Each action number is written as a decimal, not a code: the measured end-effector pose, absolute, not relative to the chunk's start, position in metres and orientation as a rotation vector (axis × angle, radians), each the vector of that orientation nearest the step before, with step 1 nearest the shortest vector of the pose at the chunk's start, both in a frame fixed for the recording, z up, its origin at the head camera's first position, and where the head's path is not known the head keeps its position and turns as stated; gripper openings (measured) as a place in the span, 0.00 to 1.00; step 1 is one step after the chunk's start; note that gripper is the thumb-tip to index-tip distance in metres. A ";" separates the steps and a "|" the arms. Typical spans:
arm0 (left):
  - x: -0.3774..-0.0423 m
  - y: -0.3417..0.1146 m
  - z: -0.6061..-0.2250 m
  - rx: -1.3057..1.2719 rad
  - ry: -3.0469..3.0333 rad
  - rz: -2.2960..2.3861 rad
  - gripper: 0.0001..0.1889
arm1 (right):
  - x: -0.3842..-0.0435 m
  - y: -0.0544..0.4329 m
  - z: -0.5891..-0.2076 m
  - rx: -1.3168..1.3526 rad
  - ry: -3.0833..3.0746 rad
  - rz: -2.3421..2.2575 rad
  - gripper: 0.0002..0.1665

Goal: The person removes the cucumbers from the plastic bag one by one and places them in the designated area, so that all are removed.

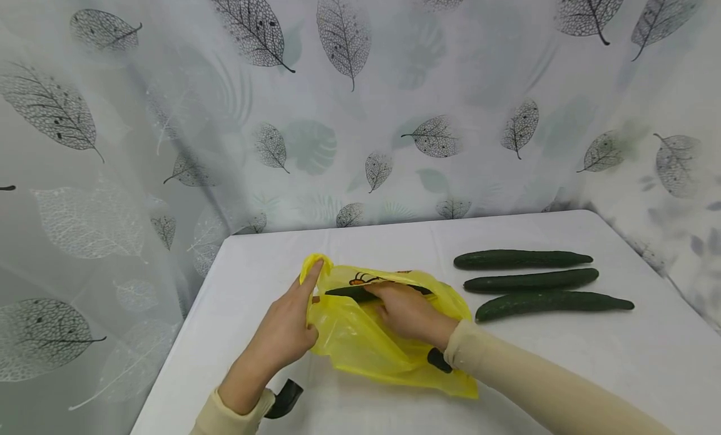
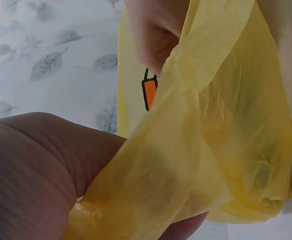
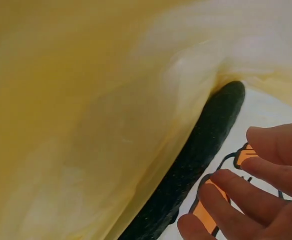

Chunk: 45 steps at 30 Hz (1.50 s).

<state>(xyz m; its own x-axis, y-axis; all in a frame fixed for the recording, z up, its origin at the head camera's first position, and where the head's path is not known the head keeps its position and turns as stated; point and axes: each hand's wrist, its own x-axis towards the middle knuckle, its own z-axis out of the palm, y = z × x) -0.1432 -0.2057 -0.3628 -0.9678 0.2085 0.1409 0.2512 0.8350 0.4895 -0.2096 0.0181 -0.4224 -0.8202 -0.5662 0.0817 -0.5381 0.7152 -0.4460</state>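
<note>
A yellow plastic bag [image 1: 360, 344] lies on the table with its mouth spread. My left hand [image 1: 284, 328] grips the bag's rim at its left end; in the left wrist view, the thin film bunches between thumb and fingers. Through the mouth reaches my right hand [image 1: 402, 310], its front part inside the bag. A dark green cucumber [image 3: 196, 155] lies in the bag. Beside it, in the right wrist view, the right fingers [image 3: 238, 187] are spread and loosely bent, holding nothing, over orange and black print on the bag's inner side.
Three more cucumbers lie side by side to the right of the bag: a far one [image 1: 521, 259], a middle one [image 1: 529, 280] and a near one [image 1: 554, 304]. The white table [image 1: 270, 253] ends against a leaf-patterned curtain [image 1: 388, 116] behind and on both sides.
</note>
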 end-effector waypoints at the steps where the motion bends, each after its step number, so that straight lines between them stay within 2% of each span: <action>1: -0.143 -0.205 -0.363 -0.366 -2.932 -0.800 0.57 | -0.210 0.019 -0.424 -0.937 2.865 -0.687 0.27; 11: -0.144 -0.203 -0.362 -0.375 -2.941 -0.805 0.57 | -0.207 0.021 -0.436 -1.009 2.971 -0.424 0.29; 45: -0.137 -0.210 -0.362 -0.441 -2.955 -0.793 0.60 | -0.204 0.021 -0.448 -1.028 3.029 -0.373 0.31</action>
<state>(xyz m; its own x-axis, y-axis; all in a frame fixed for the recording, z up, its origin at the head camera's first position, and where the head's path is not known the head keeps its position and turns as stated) -0.1370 -0.2098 -0.3623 -0.9580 0.2599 0.1212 0.2856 0.8279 0.4827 -0.2036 0.0205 -0.4475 -0.7936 -0.5902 0.1481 -0.6084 0.7699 -0.1924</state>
